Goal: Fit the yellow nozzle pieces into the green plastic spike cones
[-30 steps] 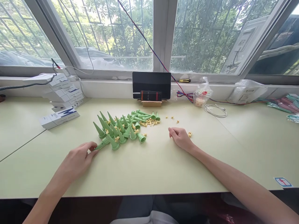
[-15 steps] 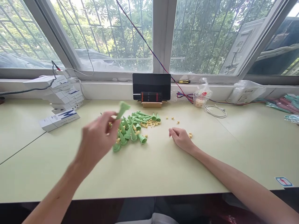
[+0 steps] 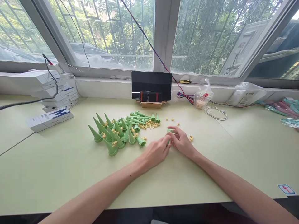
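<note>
My left hand (image 3: pixel 158 151) is closed around a green plastic cone spike (image 3: pixel 170 131), mostly hidden by the fingers, its wide end showing at the top. My right hand (image 3: pixel 183 142) meets it there, forefinger over the wide end and thumb beside it; whether a small piece is also in these fingers is hidden. Left of the hands several green cone spikes (image 3: pixel 110 147) stand point up, with others lying behind them. Small yellow plastic pieces (image 3: pixel 149 125) are scattered among them. One more yellow piece (image 3: pixel 191 138) lies just right of my right hand.
A phone (image 3: pixel 150 96) with a timer leans on a cardboard stand before a dark tablet (image 3: pixel 151 82). White boxes (image 3: pixel 51 118) are at the left. A bagged item (image 3: pixel 202 95), a coiled white cable (image 3: pixel 216 113) and plastic packets (image 3: pixel 287 109) lie to the right.
My left hand has come right and down from above the pile, bringing the green cone spike to my right hand. The right hand's fingers have opened out around its wide end.
</note>
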The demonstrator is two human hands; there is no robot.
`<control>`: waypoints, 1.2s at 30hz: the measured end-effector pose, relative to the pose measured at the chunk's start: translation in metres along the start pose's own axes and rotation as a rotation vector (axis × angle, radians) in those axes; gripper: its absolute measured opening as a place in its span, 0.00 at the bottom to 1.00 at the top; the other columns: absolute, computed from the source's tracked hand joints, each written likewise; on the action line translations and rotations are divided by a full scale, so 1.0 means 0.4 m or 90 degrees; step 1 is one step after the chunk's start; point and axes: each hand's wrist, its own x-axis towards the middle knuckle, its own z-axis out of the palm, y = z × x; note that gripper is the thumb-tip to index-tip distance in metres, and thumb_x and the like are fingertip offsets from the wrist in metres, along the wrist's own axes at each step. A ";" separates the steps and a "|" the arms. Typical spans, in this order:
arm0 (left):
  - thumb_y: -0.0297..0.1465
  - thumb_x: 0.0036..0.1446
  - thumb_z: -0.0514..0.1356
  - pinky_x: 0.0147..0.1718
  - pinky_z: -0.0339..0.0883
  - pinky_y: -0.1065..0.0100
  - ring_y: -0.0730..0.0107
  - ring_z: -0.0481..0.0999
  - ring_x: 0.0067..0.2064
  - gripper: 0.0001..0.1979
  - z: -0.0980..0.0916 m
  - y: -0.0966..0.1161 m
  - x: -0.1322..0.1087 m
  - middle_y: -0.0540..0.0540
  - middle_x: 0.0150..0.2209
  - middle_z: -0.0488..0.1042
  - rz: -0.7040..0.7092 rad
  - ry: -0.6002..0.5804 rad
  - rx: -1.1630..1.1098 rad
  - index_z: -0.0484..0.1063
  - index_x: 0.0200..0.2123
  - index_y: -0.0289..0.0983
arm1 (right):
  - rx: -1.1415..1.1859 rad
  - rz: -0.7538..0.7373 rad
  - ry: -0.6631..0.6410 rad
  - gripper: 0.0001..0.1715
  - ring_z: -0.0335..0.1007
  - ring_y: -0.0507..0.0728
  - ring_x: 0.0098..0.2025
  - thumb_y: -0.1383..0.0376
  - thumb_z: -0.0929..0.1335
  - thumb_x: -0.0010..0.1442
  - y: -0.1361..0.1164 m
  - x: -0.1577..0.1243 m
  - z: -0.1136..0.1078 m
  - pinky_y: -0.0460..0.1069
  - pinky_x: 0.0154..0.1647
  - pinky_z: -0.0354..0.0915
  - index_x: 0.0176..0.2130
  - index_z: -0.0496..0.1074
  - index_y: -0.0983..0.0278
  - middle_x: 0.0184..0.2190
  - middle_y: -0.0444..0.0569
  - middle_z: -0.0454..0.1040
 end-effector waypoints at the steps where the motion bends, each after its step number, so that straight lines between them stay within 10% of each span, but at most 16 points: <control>1: 0.30 0.67 0.49 0.30 0.62 0.68 0.67 0.73 0.31 0.09 -0.001 0.002 -0.002 0.45 0.37 0.75 0.012 -0.010 0.008 0.65 0.47 0.38 | 0.003 0.001 -0.002 0.22 0.68 0.50 0.22 0.50 0.64 0.65 0.000 0.000 -0.001 0.44 0.18 0.62 0.51 0.67 0.61 0.34 0.47 0.72; 20: 0.27 0.65 0.49 0.28 0.56 0.68 0.69 0.65 0.28 0.12 -0.033 -0.038 0.005 0.49 0.28 0.67 -0.035 0.039 0.166 0.67 0.30 0.37 | -0.080 -0.002 0.018 0.19 0.64 0.50 0.22 0.50 0.64 0.64 -0.004 0.008 0.001 0.46 0.21 0.62 0.44 0.68 0.61 0.28 0.42 0.65; 36: 0.26 0.64 0.51 0.27 0.59 0.70 0.72 0.64 0.26 0.10 -0.014 0.008 -0.036 0.50 0.25 0.68 0.062 0.134 0.040 0.69 0.32 0.37 | -0.416 -0.138 0.081 0.15 0.67 0.63 0.50 0.64 0.63 0.65 0.024 0.006 0.019 0.58 0.51 0.66 0.50 0.72 0.63 0.45 0.54 0.76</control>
